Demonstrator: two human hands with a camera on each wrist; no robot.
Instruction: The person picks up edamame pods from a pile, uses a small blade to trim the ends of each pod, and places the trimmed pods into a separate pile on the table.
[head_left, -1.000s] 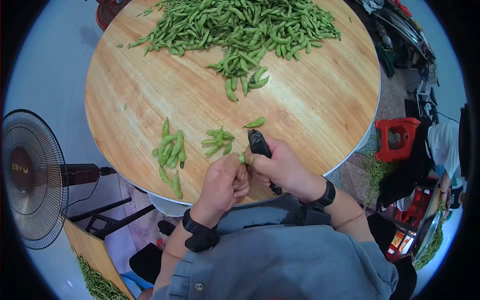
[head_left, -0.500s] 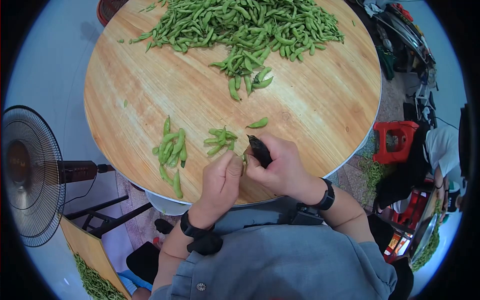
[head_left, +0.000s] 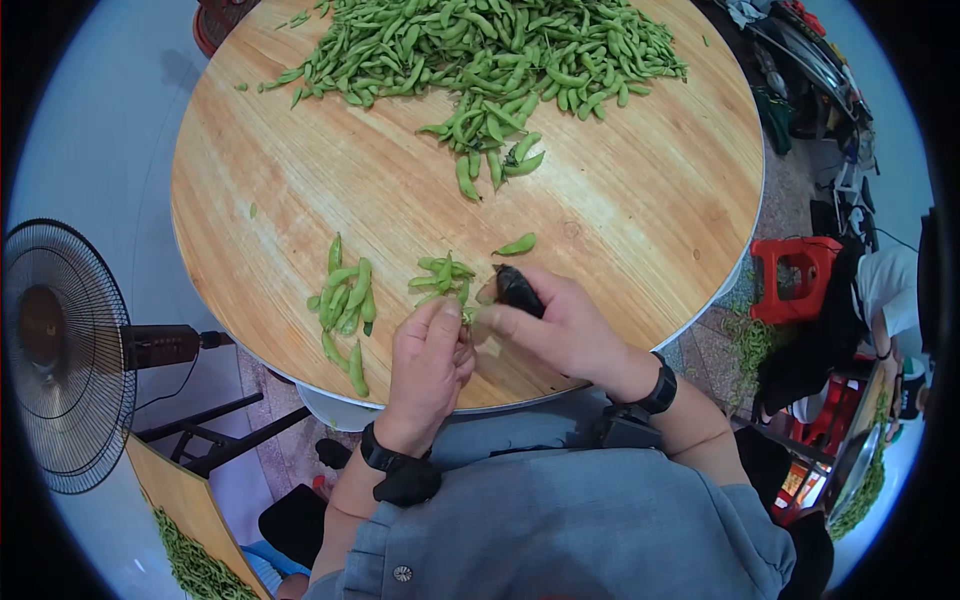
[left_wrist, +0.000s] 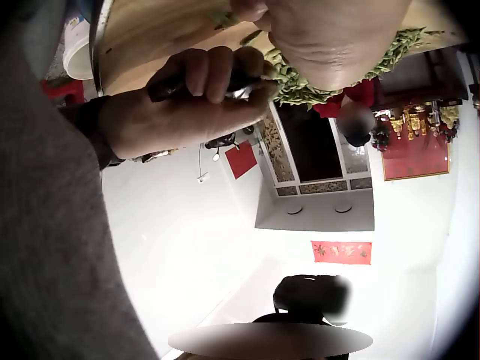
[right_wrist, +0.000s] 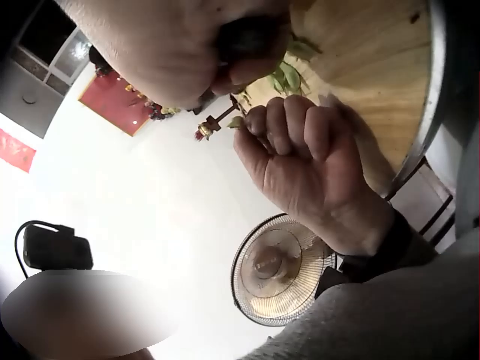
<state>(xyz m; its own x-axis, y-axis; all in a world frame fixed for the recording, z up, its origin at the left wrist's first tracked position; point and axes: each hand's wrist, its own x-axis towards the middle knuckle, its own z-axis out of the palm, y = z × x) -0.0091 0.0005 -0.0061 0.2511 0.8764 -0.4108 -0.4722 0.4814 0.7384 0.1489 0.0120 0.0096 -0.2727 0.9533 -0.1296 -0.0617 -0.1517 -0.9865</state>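
One pod (head_left: 468,316) is pinched in the left hand (head_left: 425,352) over the table's (head_left: 640,230) near side. The right hand (head_left: 572,330) curls round a black tool (head_left: 518,291); a pod heap (head_left: 490,55) covers the table's far side.

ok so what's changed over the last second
The left hand, a green piece at its fingertips, has shifted slightly to the person's left, and the right thumb now stretches further that way. The right hand keeps its grip on the black tool. The big heap of pods and the single pod lie as they were.
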